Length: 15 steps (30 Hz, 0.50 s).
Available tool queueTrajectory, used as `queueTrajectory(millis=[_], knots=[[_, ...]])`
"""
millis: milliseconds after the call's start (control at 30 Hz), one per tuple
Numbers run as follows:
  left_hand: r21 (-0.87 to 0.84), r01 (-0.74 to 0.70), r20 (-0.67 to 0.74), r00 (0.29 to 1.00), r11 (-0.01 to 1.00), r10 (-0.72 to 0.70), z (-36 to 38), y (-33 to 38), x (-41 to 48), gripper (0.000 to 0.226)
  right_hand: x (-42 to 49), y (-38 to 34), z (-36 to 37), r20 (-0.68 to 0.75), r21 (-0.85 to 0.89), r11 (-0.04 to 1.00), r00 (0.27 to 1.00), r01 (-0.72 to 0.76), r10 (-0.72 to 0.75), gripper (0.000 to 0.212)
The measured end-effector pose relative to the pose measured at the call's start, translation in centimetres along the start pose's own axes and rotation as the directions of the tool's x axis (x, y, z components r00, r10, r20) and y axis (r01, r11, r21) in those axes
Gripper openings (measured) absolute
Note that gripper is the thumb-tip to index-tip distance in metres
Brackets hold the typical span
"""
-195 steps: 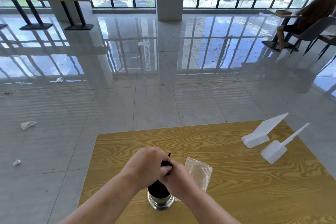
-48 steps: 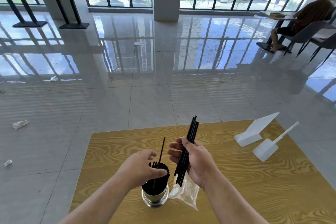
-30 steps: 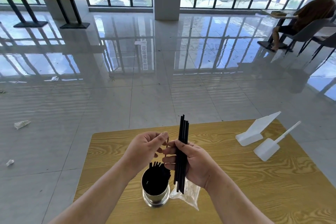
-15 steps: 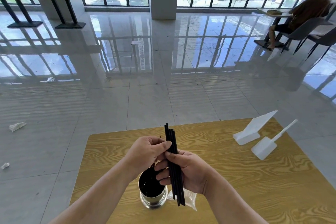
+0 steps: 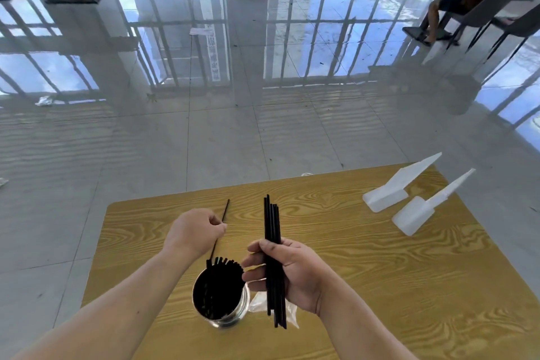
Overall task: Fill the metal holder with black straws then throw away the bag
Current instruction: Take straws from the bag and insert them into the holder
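Note:
A shiny metal holder (image 5: 237,315) stands near the front of the wooden table (image 5: 380,272), with several black straws leaning against its far rim. My left hand (image 5: 194,232) pinches a single black straw (image 5: 225,209) whose lower end dips into the holder. Just right of the holder, my right hand (image 5: 289,270) grips a bundle of black straws (image 5: 271,222) held upright. A clear plastic bag (image 5: 290,311) lies on the table under my right hand, mostly hidden by it.
Two white plastic scoops (image 5: 391,190) (image 5: 423,210) lie at the table's far right. Beyond the table is a glossy tiled floor with scraps of litter (image 5: 43,101). A person sits on a chair (image 5: 479,6) at the far right.
My left hand has drawn one straw away from the bundle and lowered its end into the holder. The right hand has shifted a little right with the bundle.

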<state>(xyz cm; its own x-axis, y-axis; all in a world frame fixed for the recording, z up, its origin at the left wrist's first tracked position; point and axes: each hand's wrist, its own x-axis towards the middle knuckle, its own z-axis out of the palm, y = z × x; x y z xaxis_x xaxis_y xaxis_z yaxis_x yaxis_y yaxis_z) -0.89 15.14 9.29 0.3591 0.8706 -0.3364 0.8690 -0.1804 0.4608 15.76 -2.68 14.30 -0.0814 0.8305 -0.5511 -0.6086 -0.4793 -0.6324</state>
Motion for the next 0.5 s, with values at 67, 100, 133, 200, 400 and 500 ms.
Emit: queueTrajectory(millis=[67, 100, 133, 200, 400, 500], knots=[[0.076, 0.029, 0.016, 0.999, 0.997, -0.030, 0.5, -1.2, 2.0, 0.014, 0.7, -0.3, -0.7, -0.003, -0.002, 1.000, 1.000, -0.011, 0.011, 0.024], [0.111, 0.039, 0.029, 0.999, 0.993, -0.043, 0.8, -1.8, 2.9, 0.016, 1.0, -0.3, -1.1, 0.000, -0.002, 1.000, 1.000, -0.018, 0.018, 0.024], [0.141, 0.050, 0.043, 0.997, 0.989, -0.056, 1.3, -2.4, 3.9, 0.018, 1.3, -0.4, -1.4, 0.005, -0.001, 1.000, 1.000, -0.024, 0.024, 0.024], [0.188, 0.075, 0.066, 0.994, 0.979, -0.089, 2.4, -3.5, 5.4, 0.023, 1.9, -0.3, -1.8, 0.021, -0.001, 0.999, 0.999, -0.039, 0.039, 0.024], [0.221, 0.119, 0.124, 0.981, 0.968, -0.149, 6.5, -6.2, 8.6, 0.034, 3.3, 0.6, -3.2, 0.050, -0.015, 0.994, 0.993, -0.110, 0.110, 0.026], [0.245, 0.127, 0.146, 0.975, 0.961, -0.166, 8.0, -6.7, 9.2, 0.036, 3.7, 1.2, -3.8, 0.031, -0.019, 0.991, 0.991, -0.131, 0.132, 0.026]])
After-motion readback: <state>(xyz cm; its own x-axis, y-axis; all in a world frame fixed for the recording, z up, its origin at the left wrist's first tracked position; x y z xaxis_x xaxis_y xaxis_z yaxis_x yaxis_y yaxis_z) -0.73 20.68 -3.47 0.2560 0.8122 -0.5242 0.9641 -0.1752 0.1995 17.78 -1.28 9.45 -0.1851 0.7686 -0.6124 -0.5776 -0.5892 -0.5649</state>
